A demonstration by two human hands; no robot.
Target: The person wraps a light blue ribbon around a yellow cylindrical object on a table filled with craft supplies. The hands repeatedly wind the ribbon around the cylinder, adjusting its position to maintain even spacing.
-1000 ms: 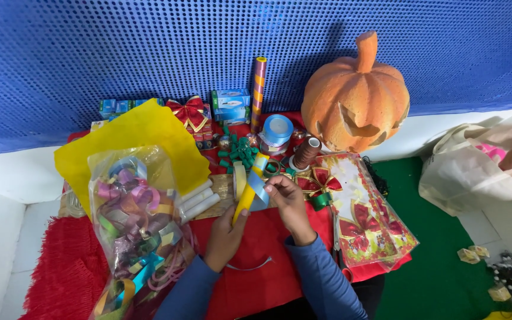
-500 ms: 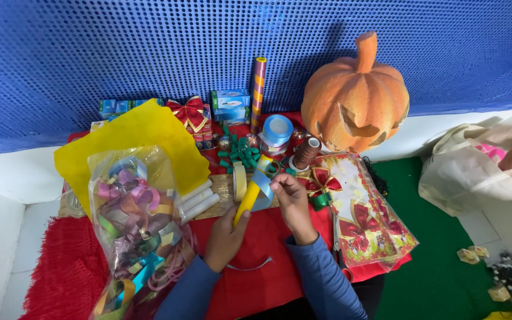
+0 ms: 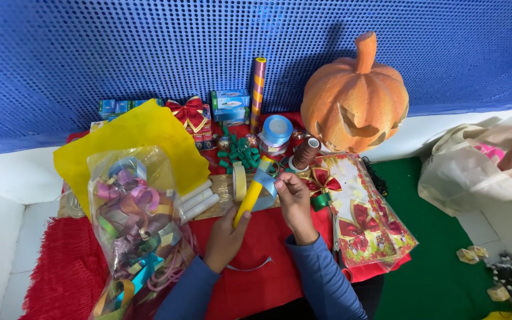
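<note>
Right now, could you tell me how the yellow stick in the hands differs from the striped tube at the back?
The yellow stick is plain yellow and tilted, gripped by the left hand; the striped tube has spiral stripes and stands upright against the blue backdrop, untouched. The stick has blue ribbon at its top; the tube has none. Both are slim cylinders.

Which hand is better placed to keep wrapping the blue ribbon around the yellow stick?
Probably the right. The right hand already pinches the blue ribbon near the top of the yellow stick, while the left hand has its grip on the stick's lower end.
</note>
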